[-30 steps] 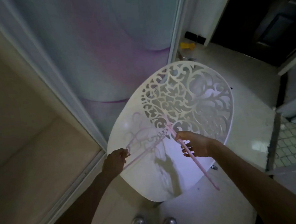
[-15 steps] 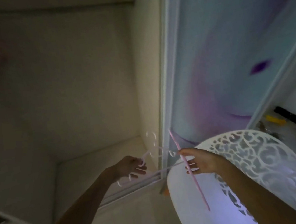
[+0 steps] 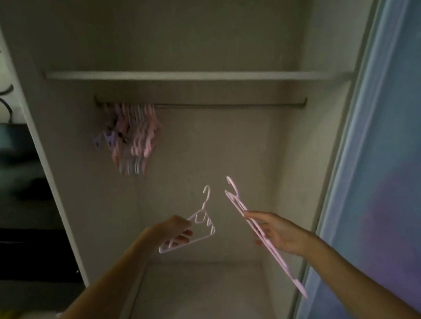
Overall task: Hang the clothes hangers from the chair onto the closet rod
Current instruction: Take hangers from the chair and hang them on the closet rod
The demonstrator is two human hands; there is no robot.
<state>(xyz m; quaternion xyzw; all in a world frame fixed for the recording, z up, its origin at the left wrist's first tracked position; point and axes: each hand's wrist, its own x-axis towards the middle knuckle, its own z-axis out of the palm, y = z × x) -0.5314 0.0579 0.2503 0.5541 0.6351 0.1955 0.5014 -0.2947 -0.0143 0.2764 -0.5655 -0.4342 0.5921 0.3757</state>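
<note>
Left hand [image 3: 176, 228] pinches one thin pink plastic hanger [image 3: 198, 224], right hand [image 3: 279, 232] another [image 3: 264, 236] (edge-on); lift hooks toward the dark metal closet rod [image 3: 224, 103] at twelve o'clock, right of the hung pastel hanger cluster [image 3: 134, 136].

Both hangers [image 3: 199, 222] now nearer closet rod [image 3: 224, 103].

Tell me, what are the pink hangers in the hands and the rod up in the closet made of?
The pink hanger held by the left hand looks like thin moulded plastic, smooth and matte, with cut-out curls. The one in the right hand looks the same. The closet rod seems metal: slim, straight and dark grey, though the dim, blurry picture leaves that open.
</note>
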